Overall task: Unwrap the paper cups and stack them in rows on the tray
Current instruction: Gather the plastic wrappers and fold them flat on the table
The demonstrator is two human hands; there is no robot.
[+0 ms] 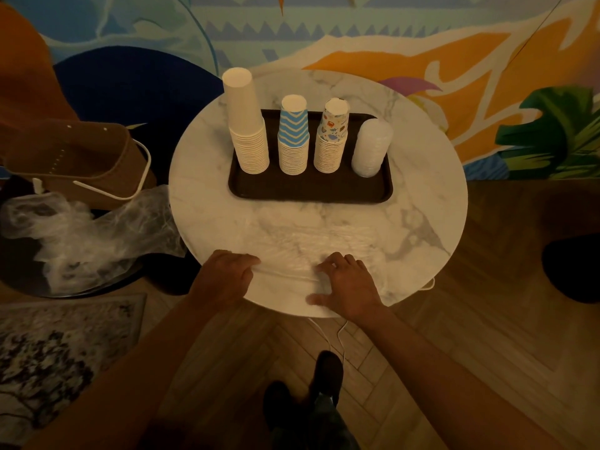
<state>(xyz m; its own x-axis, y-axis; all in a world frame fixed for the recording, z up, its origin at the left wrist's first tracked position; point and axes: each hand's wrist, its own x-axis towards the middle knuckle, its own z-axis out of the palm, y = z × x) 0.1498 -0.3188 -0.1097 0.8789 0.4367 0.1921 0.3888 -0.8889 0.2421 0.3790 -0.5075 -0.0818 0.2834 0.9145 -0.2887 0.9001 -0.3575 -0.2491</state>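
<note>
Left hand [227,275] gripped wrap [308,246], fingers curled; right hand [348,284] pressed it, fingers spread, lower centre on bench [425,196]. Cups [293,138] stood in row on tray [308,193], upper centre.

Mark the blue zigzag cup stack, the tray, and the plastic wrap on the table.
blue zigzag cup stack [293,125]: head view, side of the top cup.
tray [308,190]: head view, bare floor near its front rim.
plastic wrap [308,241]: head view, middle of the flattened sheet.

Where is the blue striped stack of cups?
Head view: the blue stack stands on the tray, second from left, between the white stack and the patterned stack.
</note>
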